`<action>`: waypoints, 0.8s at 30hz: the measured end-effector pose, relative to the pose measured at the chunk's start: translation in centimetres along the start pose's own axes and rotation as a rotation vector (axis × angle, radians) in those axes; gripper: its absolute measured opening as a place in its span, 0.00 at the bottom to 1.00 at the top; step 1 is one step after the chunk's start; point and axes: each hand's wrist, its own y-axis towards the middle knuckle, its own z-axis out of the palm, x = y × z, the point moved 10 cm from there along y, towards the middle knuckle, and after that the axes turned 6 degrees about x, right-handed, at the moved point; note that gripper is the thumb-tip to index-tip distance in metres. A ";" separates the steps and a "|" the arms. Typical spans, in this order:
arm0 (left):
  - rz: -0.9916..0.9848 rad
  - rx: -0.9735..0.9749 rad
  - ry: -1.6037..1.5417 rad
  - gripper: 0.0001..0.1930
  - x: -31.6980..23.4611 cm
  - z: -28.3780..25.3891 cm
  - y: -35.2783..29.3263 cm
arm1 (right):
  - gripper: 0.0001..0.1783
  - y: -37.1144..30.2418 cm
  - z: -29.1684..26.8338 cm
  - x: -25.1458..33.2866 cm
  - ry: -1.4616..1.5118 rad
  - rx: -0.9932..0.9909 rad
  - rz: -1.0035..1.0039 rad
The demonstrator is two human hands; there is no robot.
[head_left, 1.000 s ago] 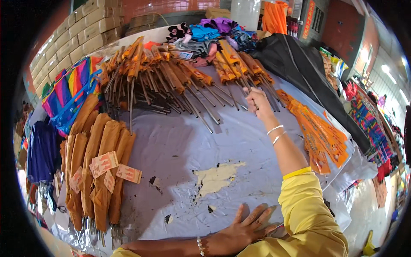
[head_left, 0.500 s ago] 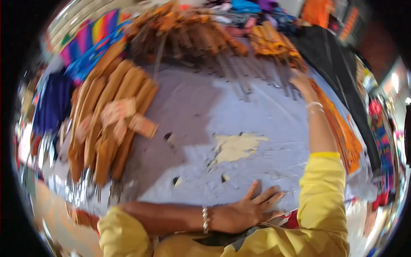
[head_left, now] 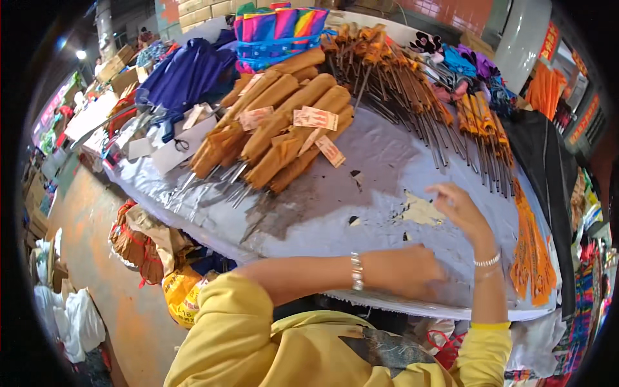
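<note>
My left hand (head_left: 412,271) is over the near edge of the table, smeared by motion, its fingers not readable; a bracelet circles its wrist. My right hand (head_left: 459,209) hovers over the torn patch of the table cover, fingers loosely bent and apart, with nothing seen in them. Beyond it lies a bundle of orange-yellow patterned umbrellas (head_left: 480,119) with bare metal shafts toward me. Orange patterned cloth (head_left: 532,251) drapes along the table's right side. A pile of folded brown umbrellas (head_left: 284,126) with paper tags (head_left: 316,118) lies to the left.
More orange umbrellas (head_left: 387,68) with metal shafts line the far side of the lilac-covered table (head_left: 380,155). Black cloth (head_left: 548,161) hangs at the right edge. Scissors (head_left: 179,145), dark blue cloth (head_left: 184,74) and rainbow-striped umbrellas (head_left: 280,29) are on the left.
My right hand has drawn back toward me from the orange-yellow umbrellas. My left hand, flat with spread fingers before, has shifted and is blurred. The view has swung, showing more on the left.
</note>
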 end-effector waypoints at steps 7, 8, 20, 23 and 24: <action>-0.620 -1.075 0.698 0.14 4.2 -14.1 -25.9 | 0.14 -11.7 1.1 -0.6 0.108 -0.061 0.167; -0.785 -1.019 0.850 0.16 4.6 -14.1 -27.9 | 0.14 -12.5 1.6 -1.7 0.165 -0.062 0.222; -1.197 -0.380 0.571 0.18 11.7 -8.4 -28.5 | 0.13 -11.5 5.9 1.1 0.219 -0.068 0.227; -1.026 -0.644 0.532 0.16 10.3 -10.0 -29.3 | 0.12 -11.5 6.1 1.2 0.206 -0.062 0.228; -0.936 -0.771 0.507 0.15 9.5 -10.7 -29.6 | 0.12 -11.4 6.2 1.1 0.207 -0.056 0.230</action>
